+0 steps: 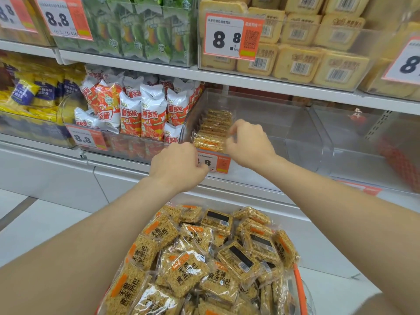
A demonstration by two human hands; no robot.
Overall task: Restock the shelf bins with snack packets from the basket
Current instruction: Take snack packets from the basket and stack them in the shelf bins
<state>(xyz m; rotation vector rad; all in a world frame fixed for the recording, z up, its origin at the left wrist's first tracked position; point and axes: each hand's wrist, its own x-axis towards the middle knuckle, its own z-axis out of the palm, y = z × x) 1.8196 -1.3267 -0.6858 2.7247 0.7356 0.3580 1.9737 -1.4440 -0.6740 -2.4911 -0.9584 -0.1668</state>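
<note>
Steadying a short row of packets, the person works at the left end of a clear shelf bin, where the packets stand on edge against the bin's left wall. The right hand has its fingers curled onto the row's right edge, gripping the nearest packets. The left hand sits at the bin's near lip with its fingers tucked under, so whether it holds anything cannot be told. More packets lie heaped in the basket near the camera.

The main risk is probably the row itself. Nothing props it on the right, where the bin is bare, so letting go too early could send the packets fanning over sideways. The nearest packet sits right at the lip and its film looks slick; a nudge from either wrist might tip it out, towards the basket or the floor. The left hand also covers part of the price tag, which a careless pull could knock askew.
</note>
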